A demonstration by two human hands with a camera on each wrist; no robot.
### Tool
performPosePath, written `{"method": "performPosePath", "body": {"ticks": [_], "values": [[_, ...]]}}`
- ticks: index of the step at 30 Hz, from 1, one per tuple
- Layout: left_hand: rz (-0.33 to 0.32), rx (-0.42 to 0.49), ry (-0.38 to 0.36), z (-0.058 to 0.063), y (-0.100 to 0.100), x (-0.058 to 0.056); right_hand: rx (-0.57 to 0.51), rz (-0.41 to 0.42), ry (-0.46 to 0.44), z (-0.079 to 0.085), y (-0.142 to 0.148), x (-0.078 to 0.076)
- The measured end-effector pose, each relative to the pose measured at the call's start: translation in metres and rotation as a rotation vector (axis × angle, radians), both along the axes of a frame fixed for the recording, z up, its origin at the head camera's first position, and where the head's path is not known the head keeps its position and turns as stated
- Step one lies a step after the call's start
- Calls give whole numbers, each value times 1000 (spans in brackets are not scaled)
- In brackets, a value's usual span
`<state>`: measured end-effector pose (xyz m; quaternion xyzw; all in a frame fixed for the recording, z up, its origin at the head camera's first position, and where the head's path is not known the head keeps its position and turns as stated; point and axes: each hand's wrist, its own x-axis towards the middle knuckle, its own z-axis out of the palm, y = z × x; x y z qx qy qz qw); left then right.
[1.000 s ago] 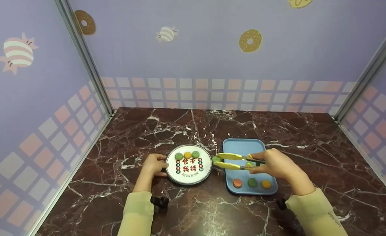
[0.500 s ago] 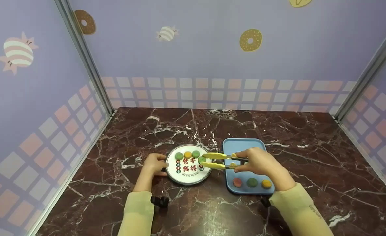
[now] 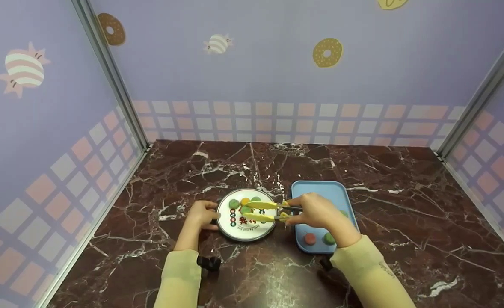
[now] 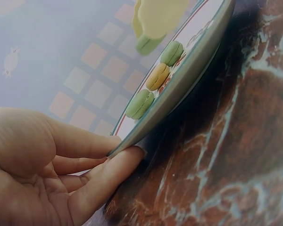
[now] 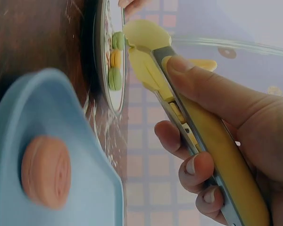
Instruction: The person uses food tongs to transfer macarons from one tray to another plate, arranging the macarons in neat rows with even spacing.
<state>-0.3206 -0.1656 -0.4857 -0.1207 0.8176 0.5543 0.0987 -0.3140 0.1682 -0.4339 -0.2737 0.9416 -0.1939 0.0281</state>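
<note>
My left hand (image 3: 201, 216) pinches the left rim of a round white plate (image 3: 226, 226) with red lettering; the left wrist view shows thumb and fingers (image 4: 92, 145) at its edge. In my right hand (image 3: 320, 212) I grip yellow tongs (image 3: 261, 205), whose tips hold a green macaron (image 3: 246, 210) above the plate. In the left wrist view this macaron (image 4: 148, 44) hangs clear of the surface. Along the plate's far side lie a green macaron (image 4: 140, 104), a yellow one (image 4: 158, 76) and another green one (image 4: 171, 53) in a row.
Right of the plate stands a blue tray (image 3: 320, 191) with a pink-orange macaron (image 3: 309, 238) and a green macaron (image 3: 329, 238) near its front. My right arm covers part of the tray. Patterned walls (image 3: 273, 55) enclose the marble table (image 3: 217, 167).
My right hand and the tongs have moved left from beside the tray to over the plate, carrying the green macaron. The left hand has stayed at the plate's rim.
</note>
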Motion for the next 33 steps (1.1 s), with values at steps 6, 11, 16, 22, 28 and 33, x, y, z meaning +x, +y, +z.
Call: {"method": "performPosePath", "body": {"ticks": [6, 11, 16, 22, 28, 33], "values": [[-3, 18, 0, -1, -1, -1, 10, -1, 7, -3, -16, -3], [-5, 9, -7, -1, 0, -1, 6, -11, 1, -7, -27, -3], [-6, 2, -6, 1, 1, 0, -17, -4, 11, -12, -34, -3], [-3, 5, -7, 1, 1, 1, -17, -11, 7, -14, -40, -3], [-3, 11, 0, 0, 1, -1, -37, -23, -10, -15, -42, -3], [0, 9, -4, 0, 0, -1, -39, -15, -9, -15, -42, -3]]}}
